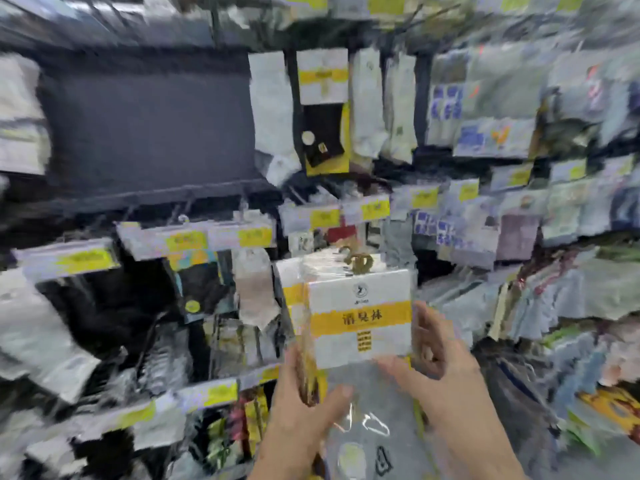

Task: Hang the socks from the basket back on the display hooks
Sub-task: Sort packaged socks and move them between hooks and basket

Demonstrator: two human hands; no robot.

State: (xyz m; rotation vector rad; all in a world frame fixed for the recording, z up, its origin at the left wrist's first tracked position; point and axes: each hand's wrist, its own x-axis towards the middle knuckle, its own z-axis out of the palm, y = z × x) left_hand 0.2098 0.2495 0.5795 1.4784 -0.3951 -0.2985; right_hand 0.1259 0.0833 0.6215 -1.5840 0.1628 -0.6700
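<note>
While the left hand (298,403) and right hand (440,362) gripped the sock pack (360,320) by its edges before the rack (149,133), its gold hanger (360,263) wanted levelling, I judged, to meet a display hook (183,217)

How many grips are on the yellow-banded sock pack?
2. The left grip pinches the lower left edge of the sock pack. The right grip holds its right edge, thumb on the lower front. No others in view.

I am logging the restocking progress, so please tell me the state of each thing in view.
sock packs: upright, held by both hands; hooked or not, unclear.
left hand: grips packs' left edge.
right hand: grips packs' right edge.
matching pack: hanging on display.
</note>
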